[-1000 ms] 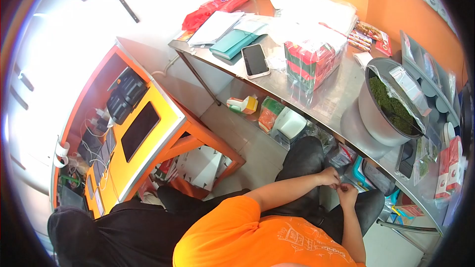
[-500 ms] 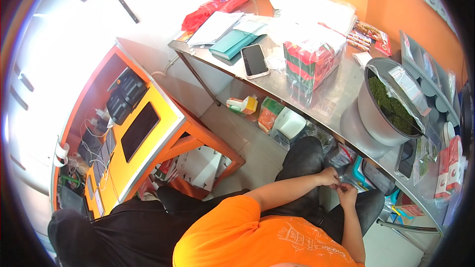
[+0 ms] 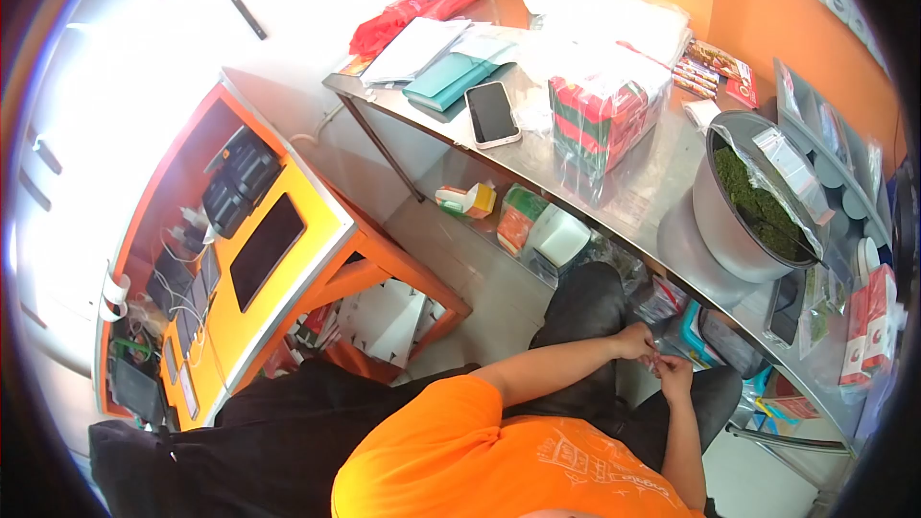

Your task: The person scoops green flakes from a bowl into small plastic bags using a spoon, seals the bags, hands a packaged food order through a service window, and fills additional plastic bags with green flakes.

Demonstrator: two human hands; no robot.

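Note:
My left hand [image 3: 634,341] and my right hand [image 3: 675,376] meet above my lap, fingertips close together. The fingers of both hands are bent into a pinch. Whatever lies between them is too small to make out. My dark trousers [image 3: 582,318] are beneath the hands, and the steel table [image 3: 624,216] stands just ahead. Nearest to my right hand on that table is a black phone [image 3: 787,308]. Behind it rests a large grey pot [image 3: 734,230] with green dried leaf [image 3: 753,201] inside.
A clear-wrapped red and green pack [image 3: 604,125], a white-framed phone [image 3: 492,115] and a teal folder [image 3: 453,80] lie on the table. Bags and boxes [image 3: 558,235] fill the shelf below. Left stands a yellow desk [image 3: 317,201] with a tablet [image 3: 267,251]. Black clothing [image 3: 288,451] is beside me.
My hands stay together over my lap, with only slight finger movement. The dark shape at the lower left has shifted. The view has moved slightly.

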